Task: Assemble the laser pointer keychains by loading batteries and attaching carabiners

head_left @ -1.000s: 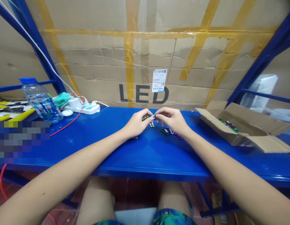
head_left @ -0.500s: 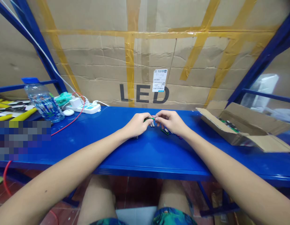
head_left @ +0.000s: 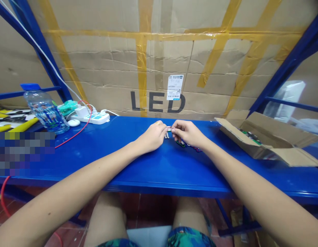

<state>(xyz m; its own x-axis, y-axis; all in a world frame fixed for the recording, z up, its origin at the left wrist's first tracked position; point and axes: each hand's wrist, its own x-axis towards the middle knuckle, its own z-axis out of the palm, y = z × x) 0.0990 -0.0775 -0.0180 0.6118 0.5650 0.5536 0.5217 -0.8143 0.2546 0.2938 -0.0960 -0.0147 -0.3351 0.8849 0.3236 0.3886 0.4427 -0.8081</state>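
Near the far edge of the bench (head_left: pixel 159 171), in the head view, held both hands close together: left hand (head_left: pixel 157 138) with fingers curled, right hand (head_left: pixel 186 133) with thumb and forefinger bent inward. Saw a small red and green thing (head_left: pixel 169 129) between the fingertips; could not tell whether grasped by either hand. Noticed silver beads (head_left: pixel 167 136) just below that gap and coloured clips (head_left: pixel 181 144) partly hidden under the right hand. Saw also an open cardboard box (head_left: pixel 236 139) farther right, and a bottle (head_left: pixel 47 113) far left.
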